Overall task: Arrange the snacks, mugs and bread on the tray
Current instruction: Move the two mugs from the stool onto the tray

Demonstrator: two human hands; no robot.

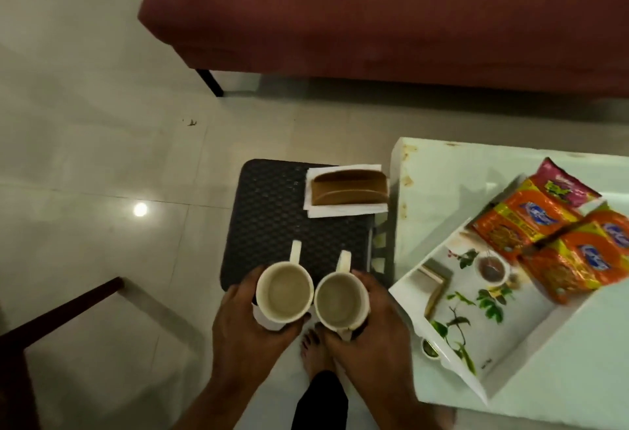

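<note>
Two cream mugs with pale drink in them are held side by side above the near edge of a dark woven stool (272,211). My left hand (245,327) grips the left mug (285,291); my right hand (371,320) grips the right mug (341,302). Both handles point away from me. A brown loaf of bread (349,187) lies on white paper at the stool's far right corner. To the right, a white tray (493,320) printed with leaves sits on a white table, with orange snack packets (531,222) and a pink packet (561,184) on its far end.
The white table (439,170) stands right of the stool, close against it. A dark red sofa (374,14) fills the back. A dark wooden frame (61,314) is at lower left. My bare foot (315,351) stands on the tiled floor below the mugs.
</note>
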